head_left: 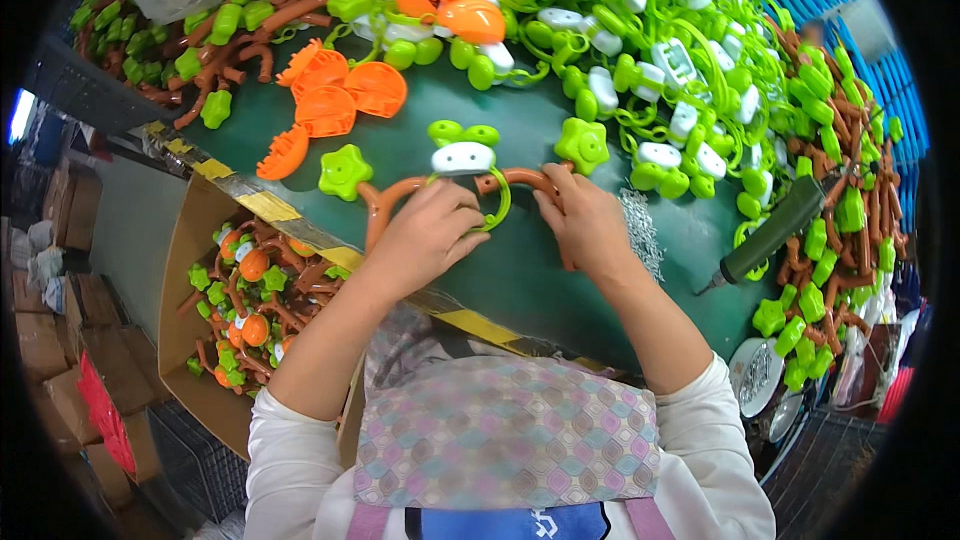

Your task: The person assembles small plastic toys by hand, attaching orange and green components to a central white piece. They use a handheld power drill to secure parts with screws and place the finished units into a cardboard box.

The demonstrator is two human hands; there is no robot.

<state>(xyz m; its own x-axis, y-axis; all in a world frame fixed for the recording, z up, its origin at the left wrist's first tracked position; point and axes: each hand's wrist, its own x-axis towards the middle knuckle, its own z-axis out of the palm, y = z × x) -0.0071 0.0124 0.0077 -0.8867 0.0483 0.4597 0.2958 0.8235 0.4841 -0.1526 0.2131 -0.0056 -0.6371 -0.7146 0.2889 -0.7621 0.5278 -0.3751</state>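
- The left hand [425, 238] is gripping the left leg of a brown curved plastic branch [400, 195], fingers curled together around it and around a thin lime-green ring [497, 202].
- The right hand [583, 220] is closing on the right end of the same branch, fingers bent and pressed together on the brown bar; whether the thumb is pinching underneath cannot be told.
- The branch is lying on the green table [520, 270], just past the table's near edge, bridging both hands.
- A white-and-green frog-shaped piece [462, 152] is sitting on top of the arch, at 12 o'clock from the hands and touching the branch.
- A lime-green star piece [343, 172] is lying at 10 o'clock from the left hand, near it; a second one [582, 145] is lying at 12 o'clock from the right hand.
- Orange shell-shaped parts [335, 100] are resting at 11 o'clock from the left hand, well apart.
- A heap of green and white parts [650, 50] is filling the table at 1 o'clock.
- A dark green-handled screwdriver [775, 232] is lying at 3 o'clock from the right hand, with a pile of small metal screws [640, 230] between them.
- A cardboard box [185, 270] of assembled pieces is standing at 8 o'clock, below the table edge.
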